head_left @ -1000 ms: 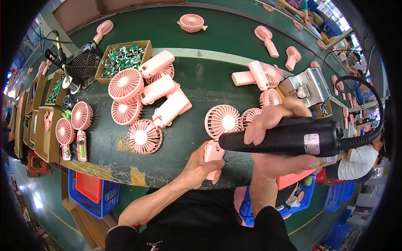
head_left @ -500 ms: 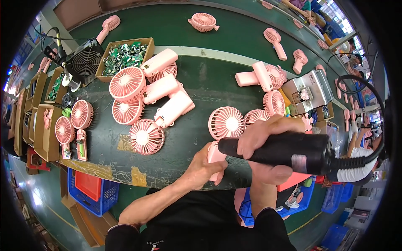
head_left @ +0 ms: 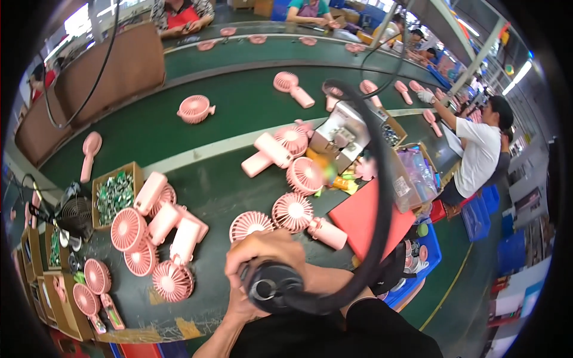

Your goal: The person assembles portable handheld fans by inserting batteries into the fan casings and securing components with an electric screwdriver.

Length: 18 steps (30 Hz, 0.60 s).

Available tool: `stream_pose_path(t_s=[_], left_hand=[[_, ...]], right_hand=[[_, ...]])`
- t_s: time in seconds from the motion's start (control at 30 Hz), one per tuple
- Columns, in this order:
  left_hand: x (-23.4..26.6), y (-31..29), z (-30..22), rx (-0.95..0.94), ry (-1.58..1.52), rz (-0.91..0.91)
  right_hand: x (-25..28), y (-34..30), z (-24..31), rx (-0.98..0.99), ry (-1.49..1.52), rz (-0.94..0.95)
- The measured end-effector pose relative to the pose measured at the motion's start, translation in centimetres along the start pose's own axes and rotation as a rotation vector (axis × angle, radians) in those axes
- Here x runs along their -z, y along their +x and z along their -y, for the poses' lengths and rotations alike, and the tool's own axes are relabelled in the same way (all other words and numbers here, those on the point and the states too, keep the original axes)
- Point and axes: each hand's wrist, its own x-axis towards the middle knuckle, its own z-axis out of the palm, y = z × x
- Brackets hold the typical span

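Note:
My right hand (head_left: 268, 249) is wrapped round a black electric screwdriver (head_left: 274, 289), seen almost end-on with its thick cord curving up to the right. Beneath it, my left hand (head_left: 240, 307) stays on the handle of a pink handheld fan; most of its fingers, the handle and the driver's tip are hidden. The round grille of that fan (head_left: 250, 223) shows just beyond my hands. Right beside it lies another pink fan (head_left: 292, 212) with its handle (head_left: 327, 232) pointing right.
Several pink fans (head_left: 129, 229) are piled on the left of the bench, by a box of green circuit boards (head_left: 116, 197). A red sheet (head_left: 373, 218) and a metal fixture (head_left: 340, 136) are to the right. More fans (head_left: 196, 109) lie across the far belt; co-workers (head_left: 477, 143) work beyond.
The view has swung right and up, so the bench items shift left and lower. The screwdriver, earlier seen from its side, now points away from me. My hands remain together at the fan.

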Motion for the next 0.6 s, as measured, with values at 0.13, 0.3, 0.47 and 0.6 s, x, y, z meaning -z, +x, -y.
stream_pose_path(t_s=[0.13, 0.3, 0.47, 0.6], left_hand=[[-1.0, 0.8, -1.1, 0.14, -0.545, -0.122], [-1.5, 1.5, -3.5, 0.038, -0.589, -0.102], [-1.4, 2.3, -3.7, -0.051, -0.596, -0.203], [-1.4, 2.2, -3.7, -0.039, -0.594, -0.195]], right_hand=[[2.0, 0.1, 1.2, -0.356, 0.197, 0.1], [9.0, 2.9, 0.3, -0.089, 0.163, -0.622], [20.6, 7.0, -2.5, -0.055, -0.331, -0.919], [23.9, 7.7, -4.2, -0.067, -0.595, -0.822]])
